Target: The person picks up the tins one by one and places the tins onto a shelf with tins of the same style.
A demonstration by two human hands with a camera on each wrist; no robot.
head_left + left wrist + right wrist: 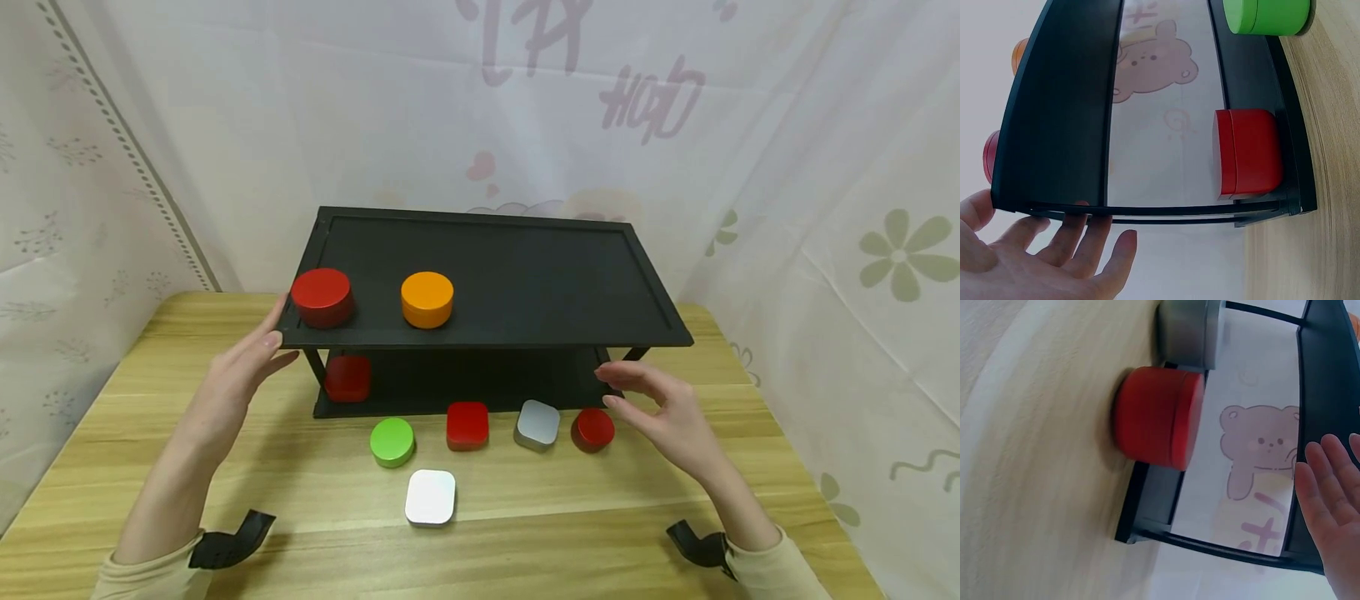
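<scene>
A black two-tier shelf (480, 258) stands on the table. My left hand (243, 362) touches the left end of its top board, fingers loosely extended along the side in the left wrist view. By the shelf's right front is my right hand (663, 408), holding nothing, its fingers loosely bent. Just left of it sits a round red tin (592, 430). A grey square tin (537, 425), a red square tin (467, 426) and a round green tin (392, 442) line the shelf's front. Nearer me lies a white square tin (431, 497).
A larger round red tin (322, 297) and a round orange tin (427, 299) sit on the top board. Another red square tin (348, 378) stands on the lower tier's left end. Behind the wooden table (525, 542) hangs a patterned white curtain (390, 100).
</scene>
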